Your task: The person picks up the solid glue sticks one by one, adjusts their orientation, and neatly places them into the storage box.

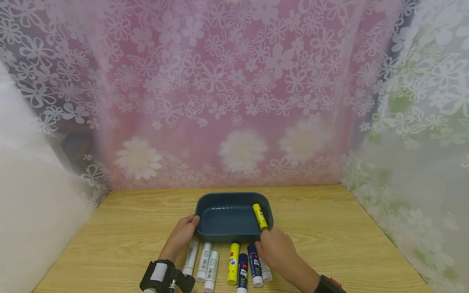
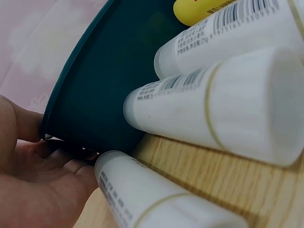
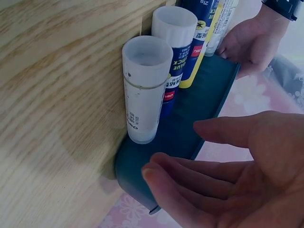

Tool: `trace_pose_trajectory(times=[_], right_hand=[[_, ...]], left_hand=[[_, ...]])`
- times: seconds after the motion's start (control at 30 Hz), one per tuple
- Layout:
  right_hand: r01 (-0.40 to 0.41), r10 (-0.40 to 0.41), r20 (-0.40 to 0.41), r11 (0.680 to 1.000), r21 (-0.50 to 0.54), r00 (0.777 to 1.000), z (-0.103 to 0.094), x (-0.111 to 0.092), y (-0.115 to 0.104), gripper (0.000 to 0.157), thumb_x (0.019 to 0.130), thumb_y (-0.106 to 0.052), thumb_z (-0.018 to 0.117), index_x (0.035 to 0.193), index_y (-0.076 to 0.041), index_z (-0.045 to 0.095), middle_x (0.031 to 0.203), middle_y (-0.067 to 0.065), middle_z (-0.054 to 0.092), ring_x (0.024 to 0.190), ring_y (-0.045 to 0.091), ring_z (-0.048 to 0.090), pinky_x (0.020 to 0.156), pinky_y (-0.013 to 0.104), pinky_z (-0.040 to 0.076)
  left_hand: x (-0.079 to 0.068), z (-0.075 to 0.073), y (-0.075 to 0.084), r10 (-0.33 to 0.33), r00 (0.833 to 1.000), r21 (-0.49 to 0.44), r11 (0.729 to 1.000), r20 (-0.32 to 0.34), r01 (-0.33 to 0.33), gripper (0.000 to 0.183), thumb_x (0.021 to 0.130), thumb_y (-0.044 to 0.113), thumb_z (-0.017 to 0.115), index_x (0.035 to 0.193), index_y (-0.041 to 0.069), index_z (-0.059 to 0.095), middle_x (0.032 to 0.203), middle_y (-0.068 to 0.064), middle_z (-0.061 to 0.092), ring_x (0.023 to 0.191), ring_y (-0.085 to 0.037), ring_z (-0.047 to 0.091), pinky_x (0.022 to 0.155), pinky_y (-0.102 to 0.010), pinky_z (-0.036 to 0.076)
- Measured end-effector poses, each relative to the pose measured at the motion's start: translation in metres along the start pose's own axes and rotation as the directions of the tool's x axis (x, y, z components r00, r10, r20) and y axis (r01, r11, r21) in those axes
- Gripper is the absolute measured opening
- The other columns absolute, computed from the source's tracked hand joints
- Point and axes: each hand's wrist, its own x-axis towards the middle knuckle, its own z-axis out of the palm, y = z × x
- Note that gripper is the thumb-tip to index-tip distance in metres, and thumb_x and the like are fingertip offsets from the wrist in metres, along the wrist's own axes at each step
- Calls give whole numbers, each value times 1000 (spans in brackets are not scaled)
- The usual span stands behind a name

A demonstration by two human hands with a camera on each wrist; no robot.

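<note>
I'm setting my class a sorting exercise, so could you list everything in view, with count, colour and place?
Tray: 1, dark teal, on the table
Yellow stick: 1, yellow, inside the tray's right end
Second yellow stick: 1, yellow, before the tray, near its middle
White sticks: 4, white, before the tray; three left, one right, partly hidden
Glue sticks: 2, dark blue with white ends, before the tray, right of middle
Table: 1, pale wood, underneath
Floral sheeting: count unclear, pink behind, whitish at the sides
Wrist mount: 1, black, left wrist
Wristband: 1, black, right wrist
Left grip: 1, bare, holding the tray's left edge
Right grip: 1, bare, by the tray's near right corner
</note>
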Motion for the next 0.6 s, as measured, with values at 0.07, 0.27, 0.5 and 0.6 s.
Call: trace_pose_trajectory(times=[0.07,0.27,0.5,0.6], right_hand=[[2,-2,16,1000,3,1000,1,0,2,26,92,-23,74,75,-4,67,62,0,49,55,12,47,47,26,38],[9,-10,27,999,36,1000,5,0,6,23,89,-21,76,80,-1,69,67,2,49,57,14,48,48,27,39],[26,-32,65,995,92,997,8,0,9,29,88,-16,77,104,7,69,73,4,51,57,14,50,47,27,38],[30,-39,90,994,102,995,10,0,9,36,86,-14,78,111,9,67,79,6,58,63,15,53,51,29,42]], left_hand=[[-1,0,0,0,1000,1,1000,1,0,49,111,19,36,146,-16,41,153,-33,41,146,-48,34,118,-60,32],[-2,-1,1,2,1000,5,1000,3,-2,50,111,20,37,146,-15,41,153,-32,41,146,-48,34,118,-60,32],[-1,-2,1,4,1000,-8,1000,11,-4,49,111,20,37,146,-15,42,154,-32,41,146,-48,33,119,-60,32],[-2,-2,1,-1,1000,-16,1000,17,1,50,111,20,36,147,-15,41,154,-32,39,147,-48,32,118,-60,31]])
